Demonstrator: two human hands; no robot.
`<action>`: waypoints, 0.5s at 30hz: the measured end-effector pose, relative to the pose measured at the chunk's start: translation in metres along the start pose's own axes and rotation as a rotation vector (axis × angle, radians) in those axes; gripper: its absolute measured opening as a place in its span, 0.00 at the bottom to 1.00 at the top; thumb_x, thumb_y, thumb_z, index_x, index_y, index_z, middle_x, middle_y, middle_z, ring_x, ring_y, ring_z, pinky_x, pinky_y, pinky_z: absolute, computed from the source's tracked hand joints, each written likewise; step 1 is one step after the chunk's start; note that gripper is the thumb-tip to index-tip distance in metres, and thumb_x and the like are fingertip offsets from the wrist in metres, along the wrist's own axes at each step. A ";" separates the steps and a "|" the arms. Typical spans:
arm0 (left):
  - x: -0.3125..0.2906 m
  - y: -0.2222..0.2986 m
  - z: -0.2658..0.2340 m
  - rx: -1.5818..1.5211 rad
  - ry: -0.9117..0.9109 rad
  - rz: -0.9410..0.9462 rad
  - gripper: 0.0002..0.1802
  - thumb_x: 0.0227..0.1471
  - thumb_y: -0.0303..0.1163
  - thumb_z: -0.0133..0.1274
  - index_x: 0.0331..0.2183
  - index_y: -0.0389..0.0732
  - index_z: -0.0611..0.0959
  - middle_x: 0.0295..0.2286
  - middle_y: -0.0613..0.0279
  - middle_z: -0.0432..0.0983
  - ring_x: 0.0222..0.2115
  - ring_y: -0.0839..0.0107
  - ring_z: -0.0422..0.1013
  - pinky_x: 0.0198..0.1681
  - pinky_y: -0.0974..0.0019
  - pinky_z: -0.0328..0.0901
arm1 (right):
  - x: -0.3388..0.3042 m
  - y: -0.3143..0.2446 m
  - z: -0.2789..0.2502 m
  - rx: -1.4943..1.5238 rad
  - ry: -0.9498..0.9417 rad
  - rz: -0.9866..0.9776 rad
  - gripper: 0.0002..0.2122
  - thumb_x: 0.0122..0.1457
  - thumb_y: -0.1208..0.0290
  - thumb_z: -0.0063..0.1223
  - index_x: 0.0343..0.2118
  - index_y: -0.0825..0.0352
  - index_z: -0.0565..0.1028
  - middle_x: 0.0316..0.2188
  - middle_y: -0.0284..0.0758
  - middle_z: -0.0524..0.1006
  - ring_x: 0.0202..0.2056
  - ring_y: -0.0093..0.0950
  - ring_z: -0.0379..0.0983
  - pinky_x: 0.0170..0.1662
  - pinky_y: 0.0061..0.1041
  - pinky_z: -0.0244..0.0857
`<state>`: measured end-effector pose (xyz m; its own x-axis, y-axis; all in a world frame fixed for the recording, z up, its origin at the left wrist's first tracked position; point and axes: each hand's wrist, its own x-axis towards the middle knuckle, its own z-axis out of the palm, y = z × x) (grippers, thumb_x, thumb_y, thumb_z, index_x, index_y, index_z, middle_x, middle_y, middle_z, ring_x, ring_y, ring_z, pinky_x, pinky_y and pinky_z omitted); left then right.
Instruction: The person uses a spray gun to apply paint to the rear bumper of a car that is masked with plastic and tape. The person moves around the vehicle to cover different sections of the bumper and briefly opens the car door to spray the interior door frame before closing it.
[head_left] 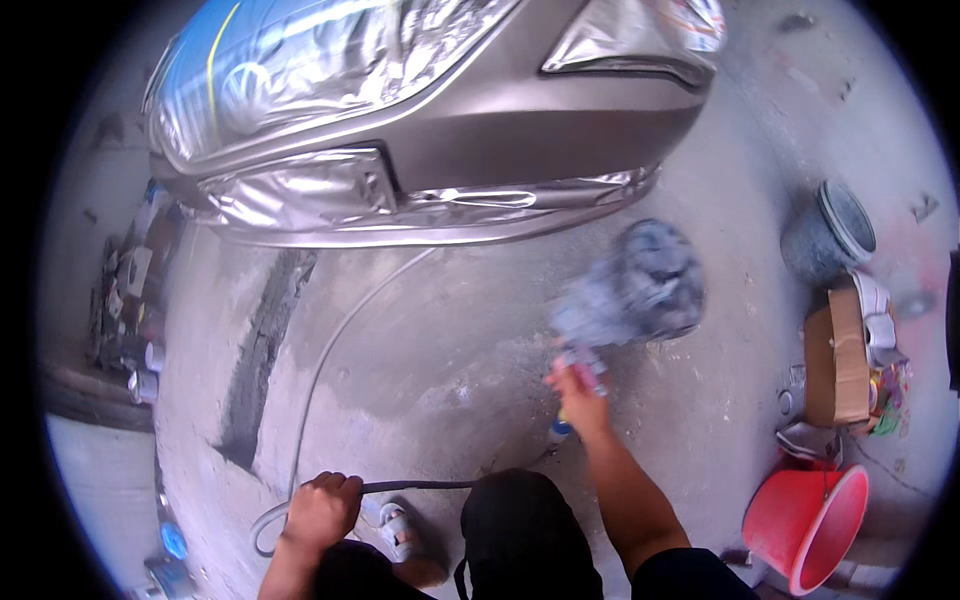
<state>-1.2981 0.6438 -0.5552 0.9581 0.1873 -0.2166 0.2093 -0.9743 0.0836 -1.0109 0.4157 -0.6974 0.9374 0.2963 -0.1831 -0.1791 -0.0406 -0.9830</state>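
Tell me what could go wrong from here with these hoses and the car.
The pale hose curves across the floor ahead of your sandalled foot, so it might trip you. It also runs to the lower edge of the car, where a tug could perhaps rub the bodywork. And the silver film is wrinkled, so a dark hose swung upward by your left hand might catch and tear it.

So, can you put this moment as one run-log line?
left hand: grips hose | right hand: holds blurred tool | car: partly covered, silver film | red bucket: lower right
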 end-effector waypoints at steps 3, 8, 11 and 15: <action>-0.006 -0.003 0.008 -0.066 0.037 -0.027 0.05 0.39 0.30 0.53 0.23 0.42 0.75 0.18 0.58 0.69 0.22 0.59 0.69 0.24 0.60 0.65 | 0.034 -0.003 -0.032 0.007 0.333 -0.032 0.11 0.55 0.61 0.51 0.30 0.65 0.71 0.19 0.28 0.72 0.20 0.16 0.66 0.21 0.16 0.58; -0.015 -0.024 0.006 -0.080 0.110 -0.158 0.04 0.39 0.28 0.52 0.24 0.41 0.75 0.19 0.56 0.70 0.23 0.57 0.69 0.25 0.59 0.65 | 0.050 -0.031 -0.044 0.071 0.483 0.018 0.12 0.55 0.57 0.51 0.28 0.61 0.69 0.16 0.27 0.69 0.16 0.15 0.61 0.16 0.15 0.53; -0.016 -0.035 -0.002 -0.088 0.158 -0.237 0.05 0.38 0.27 0.53 0.25 0.40 0.76 0.20 0.56 0.71 0.24 0.57 0.69 0.26 0.58 0.65 | 0.050 -0.018 -0.028 0.098 0.395 0.047 0.11 0.55 0.58 0.50 0.28 0.61 0.68 0.17 0.27 0.69 0.16 0.15 0.61 0.17 0.15 0.54; -0.016 -0.047 -0.003 -0.107 0.175 -0.304 0.05 0.38 0.27 0.52 0.24 0.40 0.75 0.20 0.56 0.71 0.24 0.56 0.69 0.26 0.57 0.65 | 0.014 -0.009 0.044 0.080 0.092 0.152 0.10 0.56 0.61 0.50 0.28 0.63 0.67 0.17 0.27 0.69 0.17 0.15 0.64 0.18 0.15 0.57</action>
<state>-1.3226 0.6874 -0.5524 0.8659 0.4941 -0.0782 0.5002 -0.8538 0.1443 -1.0097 0.4620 -0.6902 0.9203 0.2043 -0.3338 -0.3406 -0.0018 -0.9402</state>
